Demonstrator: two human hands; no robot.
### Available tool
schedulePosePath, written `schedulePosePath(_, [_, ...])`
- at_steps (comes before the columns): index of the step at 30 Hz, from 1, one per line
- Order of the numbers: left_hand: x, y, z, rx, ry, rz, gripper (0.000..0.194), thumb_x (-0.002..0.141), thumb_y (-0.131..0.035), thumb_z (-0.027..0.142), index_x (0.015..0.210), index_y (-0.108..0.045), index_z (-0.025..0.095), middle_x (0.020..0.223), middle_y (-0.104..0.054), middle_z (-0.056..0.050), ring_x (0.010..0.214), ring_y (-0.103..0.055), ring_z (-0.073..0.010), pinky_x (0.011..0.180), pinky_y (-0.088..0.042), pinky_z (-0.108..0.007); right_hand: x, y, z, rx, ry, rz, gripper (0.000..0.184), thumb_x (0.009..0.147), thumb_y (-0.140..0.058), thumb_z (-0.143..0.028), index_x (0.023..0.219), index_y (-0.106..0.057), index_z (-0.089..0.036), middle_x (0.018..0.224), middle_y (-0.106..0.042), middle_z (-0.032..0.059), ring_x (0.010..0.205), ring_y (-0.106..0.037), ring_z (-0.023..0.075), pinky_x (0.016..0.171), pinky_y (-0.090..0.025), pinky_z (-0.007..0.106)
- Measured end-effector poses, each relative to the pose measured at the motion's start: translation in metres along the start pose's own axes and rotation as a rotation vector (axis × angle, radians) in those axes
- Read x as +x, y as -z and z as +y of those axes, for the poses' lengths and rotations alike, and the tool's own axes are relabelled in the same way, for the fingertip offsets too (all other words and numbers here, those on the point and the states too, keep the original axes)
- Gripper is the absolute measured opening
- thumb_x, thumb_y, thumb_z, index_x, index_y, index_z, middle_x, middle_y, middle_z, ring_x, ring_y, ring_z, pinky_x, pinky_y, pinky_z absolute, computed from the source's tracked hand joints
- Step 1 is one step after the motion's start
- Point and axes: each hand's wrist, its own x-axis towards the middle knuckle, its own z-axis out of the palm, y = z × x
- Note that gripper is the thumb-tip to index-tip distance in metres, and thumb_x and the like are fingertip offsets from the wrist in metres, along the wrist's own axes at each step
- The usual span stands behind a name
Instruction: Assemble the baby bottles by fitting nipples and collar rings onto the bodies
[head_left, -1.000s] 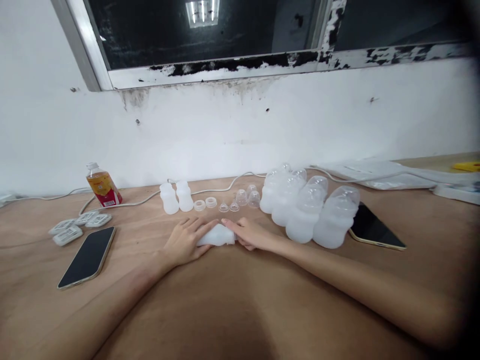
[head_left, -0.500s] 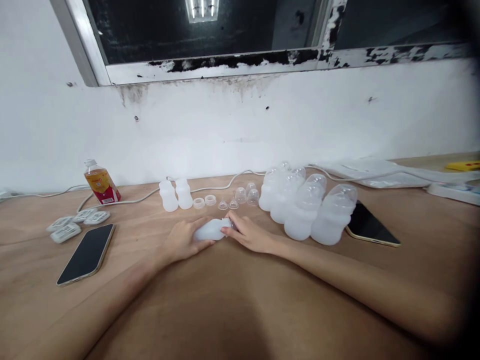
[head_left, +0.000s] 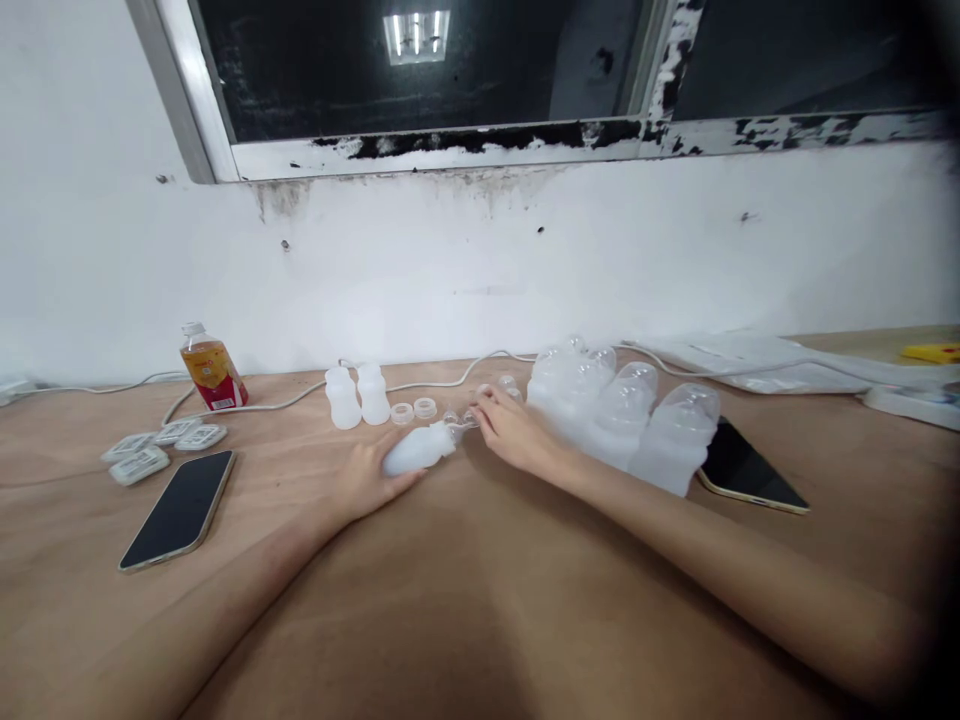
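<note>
While my left hand [head_left: 367, 478] wraps its fingers around a white bottle body [head_left: 412, 453], I keep that piece just off the brown surface [head_left: 480, 600], near the middle of the work area. Its long axis runs left to right and tips upward, with the narrow neck pointing right and away from me, toward the small clear nipples [head_left: 459, 417] lying close by. My right hand [head_left: 514, 432] is loosely open, palm down, its fingertips at those nipples and just beside the neck of the bottle body; whether it pinches one of them I cannot tell. Right of that hand stands a cluster of capped bottles [head_left: 622, 415], partly hidden by my wrist. Two empty bottle bodies [head_left: 358, 394] stand upright farther back, with two white rings [head_left: 413, 410] beside them.
</note>
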Motion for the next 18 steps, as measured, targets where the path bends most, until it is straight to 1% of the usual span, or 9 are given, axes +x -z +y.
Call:
schedulePosePath(1, [0.0, -0.001, -0.002, -0.031, 0.026, 0.017, 0.054, 0.071, -0.051, 0.045, 0.119, -0.041, 0.023, 0.112, -0.055, -0.003, 0.097, -0.054, -0.0219, 0.08, -0.043, -0.031, 0.005, 0.002, 0.001, -0.118, -0.015, 0.05, 0.031, 0.084, -0.028, -0.024, 0.104, -0.05, -0.013, 0.114, -0.044, 0.0143, 0.098, -0.047, 0.0242, 0.077, -0.036, 0.032])
schedulePosePath(2, [0.001, -0.002, -0.003, -0.053, 0.043, 0.024, 0.054, 0.071, -0.051, 0.046, 0.119, -0.041, 0.023, 0.113, -0.054, -0.003, 0.098, -0.053, -0.0221, 0.081, -0.043, -0.032, 0.01, 0.002, 0.001, -0.219, -0.041, 0.053, 0.032, 0.081, -0.033, -0.019, 0.109, -0.048, -0.011, 0.118, -0.041, 0.0166, 0.105, -0.042, 0.0266, 0.08, -0.035, 0.033])
schedulePosePath(4, [0.001, -0.003, -0.005, -0.069, 0.059, 0.025, 0.055, 0.07, -0.051, 0.047, 0.119, -0.042, 0.023, 0.115, -0.053, -0.003, 0.101, -0.052, -0.0226, 0.083, -0.042, -0.033, 0.021, 0.0, 0.0, -0.353, -0.129, -0.011, 0.039, 0.076, -0.04, -0.013, 0.115, -0.043, -0.006, 0.121, -0.037, 0.021, 0.113, -0.034, 0.0299, 0.085, -0.032, 0.035])
schedulePosePath(5, [0.001, -0.003, -0.005, -0.067, 0.059, 0.026, 0.055, 0.07, -0.052, 0.047, 0.119, -0.042, 0.023, 0.116, -0.053, -0.003, 0.102, -0.051, -0.0229, 0.084, -0.042, -0.033, 0.027, -0.002, -0.001, -0.389, -0.178, -0.053, 0.042, 0.075, -0.041, -0.011, 0.116, -0.041, -0.004, 0.121, -0.037, 0.023, 0.114, -0.033, 0.031, 0.086, -0.03, 0.037])
schedulePosePath(7, [0.001, -0.003, -0.004, -0.057, 0.058, 0.027, 0.055, 0.069, -0.053, 0.047, 0.118, -0.043, 0.023, 0.115, -0.053, -0.003, 0.102, -0.051, -0.0235, 0.085, -0.041, -0.035, 0.038, -0.007, -0.003, -0.417, -0.269, -0.124, 0.043, 0.074, -0.042, -0.01, 0.116, -0.041, 0.0, 0.119, -0.038, 0.0273, 0.111, -0.037, 0.0336, 0.084, -0.031, 0.042])
schedulePosePath(9, [0.001, -0.003, -0.004, -0.054, 0.061, 0.026, 0.055, 0.069, -0.053, 0.047, 0.117, -0.044, 0.024, 0.114, -0.054, -0.002, 0.101, -0.052, -0.024, 0.085, -0.042, -0.036, 0.045, -0.01, -0.004, -0.411, -0.313, -0.155, 0.042, 0.075, -0.041, -0.01, 0.115, -0.041, 0.002, 0.115, -0.042, 0.0299, 0.105, -0.043, 0.0352, 0.077, -0.035, 0.043])
schedulePosePath(13, [0.001, -0.004, -0.005, -0.076, 0.065, 0.028, 0.055, 0.068, -0.053, 0.047, 0.117, -0.044, 0.025, 0.113, -0.055, -0.002, 0.1, -0.053, -0.0241, 0.085, -0.042, -0.036, 0.042, -0.007, -0.006, -0.388, -0.261, -0.211, 0.045, 0.072, -0.043, -0.005, 0.117, -0.039, -0.001, 0.108, -0.049, 0.0259, 0.099, -0.049, 0.0316, 0.07, -0.04, 0.035])
schedulePosePath(16, [0.001, -0.002, -0.005, -0.107, 0.038, 0.03, 0.056, 0.069, -0.053, 0.047, 0.118, -0.043, 0.024, 0.114, -0.054, -0.002, 0.101, -0.052, -0.0231, 0.086, -0.041, -0.035, 0.028, -0.003, -0.01, -0.383, -0.185, -0.228, 0.056, 0.069, -0.044, -0.001, 0.123, -0.031, -0.002, 0.109, -0.048, 0.0245, 0.098, -0.049, 0.03, 0.07, -0.041, 0.033])
schedulePosePath(18, [0.001, -0.001, -0.005, -0.128, 0.025, 0.03, 0.056, 0.069, -0.053, 0.048, 0.118, -0.043, 0.023, 0.115, -0.053, -0.002, 0.102, -0.051, -0.0228, 0.087, -0.04, -0.034, 0.013, -0.004, -0.012, -0.384, -0.13, -0.208, 0.056, 0.071, -0.042, -0.002, 0.125, -0.028, -0.004, 0.112, -0.045, 0.024, 0.098, -0.049, 0.0301, 0.069, -0.041, 0.034])
